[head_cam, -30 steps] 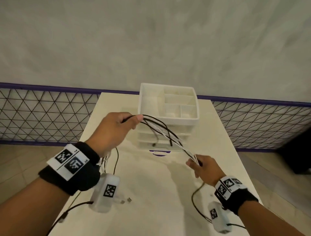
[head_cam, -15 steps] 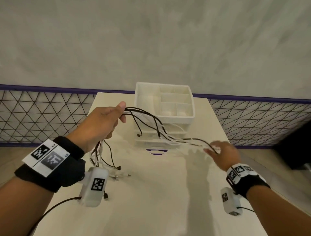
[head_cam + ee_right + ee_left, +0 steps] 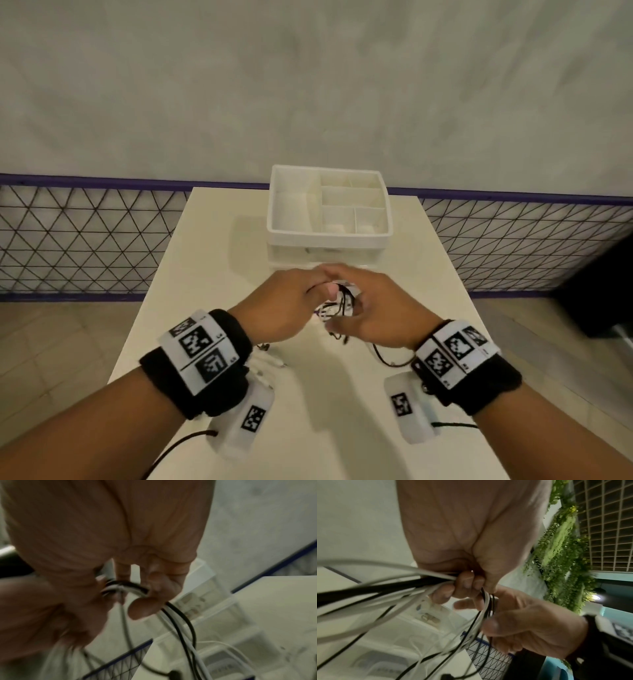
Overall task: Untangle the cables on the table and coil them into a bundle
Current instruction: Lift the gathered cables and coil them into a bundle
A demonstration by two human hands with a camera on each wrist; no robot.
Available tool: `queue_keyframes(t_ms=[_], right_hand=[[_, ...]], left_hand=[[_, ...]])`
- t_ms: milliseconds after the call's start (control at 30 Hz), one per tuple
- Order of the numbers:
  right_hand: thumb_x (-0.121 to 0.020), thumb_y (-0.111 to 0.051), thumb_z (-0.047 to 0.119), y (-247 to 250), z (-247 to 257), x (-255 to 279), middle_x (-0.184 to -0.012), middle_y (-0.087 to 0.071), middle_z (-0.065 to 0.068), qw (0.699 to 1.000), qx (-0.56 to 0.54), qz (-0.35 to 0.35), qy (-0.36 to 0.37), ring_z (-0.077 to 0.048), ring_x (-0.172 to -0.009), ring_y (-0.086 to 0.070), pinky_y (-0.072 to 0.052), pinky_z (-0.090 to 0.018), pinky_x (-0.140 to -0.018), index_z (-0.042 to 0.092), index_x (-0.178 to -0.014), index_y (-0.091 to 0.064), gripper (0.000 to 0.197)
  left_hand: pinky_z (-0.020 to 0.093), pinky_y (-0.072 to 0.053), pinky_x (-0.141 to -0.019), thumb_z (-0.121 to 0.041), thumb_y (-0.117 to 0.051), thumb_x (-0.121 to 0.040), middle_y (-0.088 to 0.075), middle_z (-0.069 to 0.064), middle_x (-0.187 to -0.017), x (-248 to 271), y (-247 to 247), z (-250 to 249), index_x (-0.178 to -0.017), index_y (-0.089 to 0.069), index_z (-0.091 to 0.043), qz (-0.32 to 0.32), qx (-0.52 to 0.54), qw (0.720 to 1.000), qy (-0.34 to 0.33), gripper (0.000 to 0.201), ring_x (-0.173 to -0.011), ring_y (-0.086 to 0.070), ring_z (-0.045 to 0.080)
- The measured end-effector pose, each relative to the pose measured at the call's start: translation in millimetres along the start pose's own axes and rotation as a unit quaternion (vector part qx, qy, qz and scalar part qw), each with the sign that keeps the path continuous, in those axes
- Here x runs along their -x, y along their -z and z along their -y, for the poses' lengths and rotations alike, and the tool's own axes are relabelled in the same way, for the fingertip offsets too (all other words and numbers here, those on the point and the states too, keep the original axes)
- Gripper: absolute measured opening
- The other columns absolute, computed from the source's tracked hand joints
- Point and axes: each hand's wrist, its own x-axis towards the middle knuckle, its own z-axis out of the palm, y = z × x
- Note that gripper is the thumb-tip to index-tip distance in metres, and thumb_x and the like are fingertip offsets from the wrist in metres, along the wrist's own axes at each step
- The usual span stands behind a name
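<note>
both hands (image 3: 339, 305) gripping cables (image 3: 368, 588) (blurred, seemingly bunched)

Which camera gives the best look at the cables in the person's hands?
The left wrist view: the black and white cables fan out sharply from the left hand. The right wrist view shows them blurred under the right hand. In the head view, both hands mostly hide them.

A white organizer (image 3: 329, 205) is sitting at the far end of the pale table (image 3: 212, 246), its open top split into several compartments and clear drawers stacked beneath. Behind the table a black wire mesh fence (image 3: 78, 240) with purple rails is running along the foot of a grey wall (image 3: 308, 85). Beige floor tiles (image 3: 61, 342) are showing on the left, something dark (image 3: 599, 291) standing at the right edge.
</note>
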Motion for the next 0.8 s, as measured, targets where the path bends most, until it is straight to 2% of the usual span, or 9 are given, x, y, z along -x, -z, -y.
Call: queue_keyframes(t_ms=[67,133,300,467,567,633,700,767,800], right_hand=[[-0.083,-0.069,0.016,-9.7,9.1,-7.5,-0.088,-0.072,0.002,0.997,0.075,-0.017,0.011,-0.013,-0.073,-0.065,-0.055,-0.037,-0.07,0.017,-0.095,-0.068,0.012],[-0.088,-0.062,0.016,-3.4,7.4,-12.1,-0.068,-0.067,0.001,0.995,0.089,-0.039,-0.02,-0.021,-0.067,-0.062,-0.052,-0.037,-0.065,0.016,-0.077,-0.066,0.012],[-0.094,-0.063,0.022,42.5,-9.9,-7.0,-0.069,-0.068,0.006,0.987,0.06,-0.121,-0.084,0.0,-0.046,-0.052,-0.04,-0.011,-0.046,0.026,-0.09,-0.075,0.013],[-0.091,-0.064,0.004,74.0,-55.4,6.6,-0.08,-0.069,0.008,0.956,0.1,-0.26,-0.097,-0.001,-0.065,-0.058,-0.049,-0.019,-0.068,0.023,-0.098,-0.078,0.024],[-0.085,-0.066,-0.005,68.7,-76.8,9.7,-0.086,-0.065,0.002,0.932,0.165,-0.319,-0.053,-0.006,-0.073,-0.055,-0.041,-0.005,-0.072,0.017,-0.098,-0.078,0.028],[-0.083,-0.072,0.0,59.7,-87.7,11.3,-0.092,-0.063,0.001,0.941,0.181,-0.281,-0.06,-0.013,-0.081,-0.057,-0.047,-0.015,-0.08,0.022,-0.1,-0.075,0.028],[-0.081,-0.077,0.018,49.1,-92.9,12.4,-0.118,-0.06,-0.003,0.957,0.218,-0.125,-0.148,-0.021,-0.102,-0.06,-0.051,-0.037,-0.097,0.033,-0.113,-0.066,0.037],[-0.074,-0.08,0.04,43.2,-82.9,14.2,-0.154,-0.037,0.001,0.928,0.285,0.03,-0.237,-0.025,-0.134,-0.046,-0.039,-0.043,-0.112,0.039,-0.14,-0.047,0.074],[-0.071,-0.08,0.048,41.9,-73.3,13.2,-0.161,-0.026,0.006,0.925,0.294,0.055,-0.235,-0.024,-0.142,-0.038,-0.035,-0.047,-0.114,0.043,-0.147,-0.036,0.089]], left_hand=[[0.021,-0.043,-0.067,-0.039,-0.054,-0.099,-0.067,-0.009,-0.084,-2.4,-0.6,0.8,-0.09,-0.065,-0.024,0.0,-0.005,1.0,0.003,0.021,-0.079,-0.06,0.012],[0.021,-0.035,-0.058,-0.049,-0.062,-0.091,-0.058,-0.01,-0.074,0.9,3.5,8.7,-0.085,-0.055,-0.024,0.003,-0.037,0.999,0.014,0.027,-0.065,-0.051,0.008],[0.018,-0.037,-0.051,-0.044,-0.058,-0.095,-0.054,-0.005,-0.062,22.1,12.7,60.5,-0.073,-0.053,-0.024,-0.004,-0.056,0.994,0.091,0.03,-0.051,-0.052,0.01],[0.033,-0.048,-0.045,-0.044,-0.058,-0.095,-0.052,0.008,-0.063,35.2,25.3,81.3,-0.077,-0.059,-0.014,-0.066,0.061,0.982,0.169,0.035,-0.049,-0.056,0.023],[0.025,-0.043,-0.044,-0.045,-0.053,-0.097,-0.05,0.004,-0.062,30.4,32.9,61.9,-0.077,-0.057,-0.017,-0.093,0.015,0.987,0.133,0.035,-0.054,-0.054,0.021],[0.023,-0.04,-0.047,-0.044,-0.05,-0.099,-0.05,0.0,-0.059,24.1,36.4,47.9,-0.078,-0.056,-0.015,-0.089,-0.018,0.989,0.117,0.036,-0.051,-0.05,0.017],[0.023,-0.037,-0.048,-0.04,-0.048,-0.101,-0.05,-0.002,-0.06,19.3,36.2,37.7,-0.08,-0.056,-0.013,-0.07,-0.069,0.988,0.118,0.035,-0.049,-0.046,0.015],[0.024,-0.034,-0.05,-0.037,-0.047,-0.102,-0.053,0.0,-0.064,15.1,31.5,32.3,-0.082,-0.056,-0.013,-0.05,-0.12,0.984,0.119,0.032,-0.053,-0.046,0.014],[0.024,-0.033,-0.05,-0.037,-0.047,-0.102,-0.053,0.0,-0.066,12.7,27.8,29.8,-0.081,-0.055,-0.015,-0.042,-0.138,0.982,0.12,0.031,-0.055,-0.046,0.014]])
